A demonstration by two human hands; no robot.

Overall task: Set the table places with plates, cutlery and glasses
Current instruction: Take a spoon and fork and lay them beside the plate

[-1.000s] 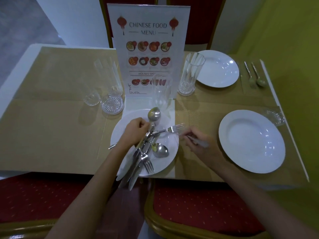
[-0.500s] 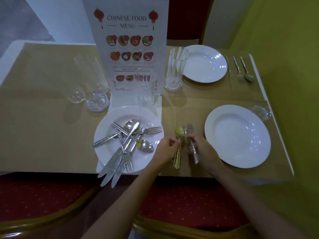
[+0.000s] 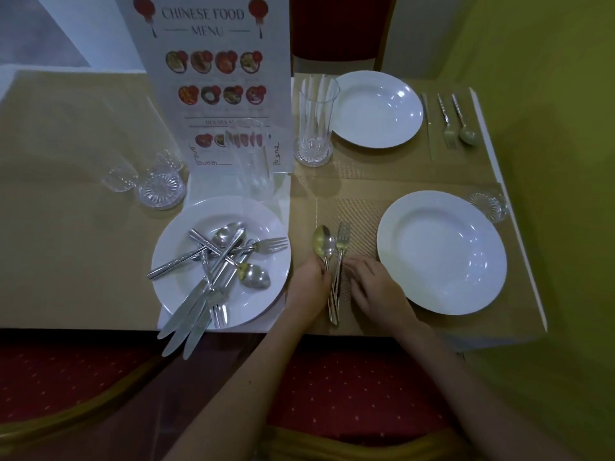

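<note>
Steel spoon and fork being lined up on the woven placemat, just left of the near plate.

Left hand has fingers curled against the spoon handle; right hand lies over the fork handle, fingers bent, but can't tell if it's pinching or only nudging. Handles parallel, heads pointing away, probably squaring the pair to the plate. Near plate holds nothing. Supply plate to the left holds the loose pile: forks, spoons, and knives overhanging the table edge, likely staged for the places not yet set. Far plate already has cutlery on its right and a tall glass on its left. Another glass sits at the near plate's far right corner.
</note>
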